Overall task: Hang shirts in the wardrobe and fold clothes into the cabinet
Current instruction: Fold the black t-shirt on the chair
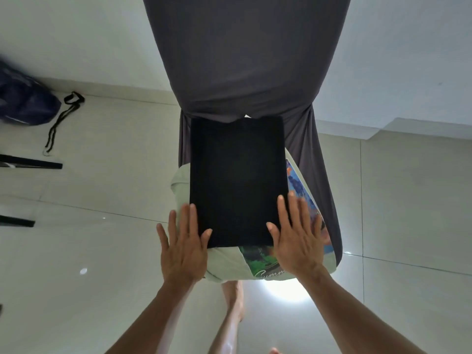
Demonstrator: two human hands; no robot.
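A black garment (pixel 236 180) folded into a neat rectangle lies on top of a pale green shirt (pixel 227 264) with a colourful print. Both rest on a stool or stand draped in dark grey cloth (pixel 237 60). My left hand (pixel 182 247) lies flat with straight fingers at the black garment's near left corner, thumb touching its edge. My right hand (pixel 296 236) lies flat on its near right corner and on the printed shirt beside it.
Glossy white floor tiles (pixel 102 277) surround the pile. A dark blue bag (pixel 24 98) with a black strap (pixel 61 118) lies at the far left. Black bars (pixel 30 163) stick in from the left edge. A bare foot (pixel 233 300) shows below the pile.
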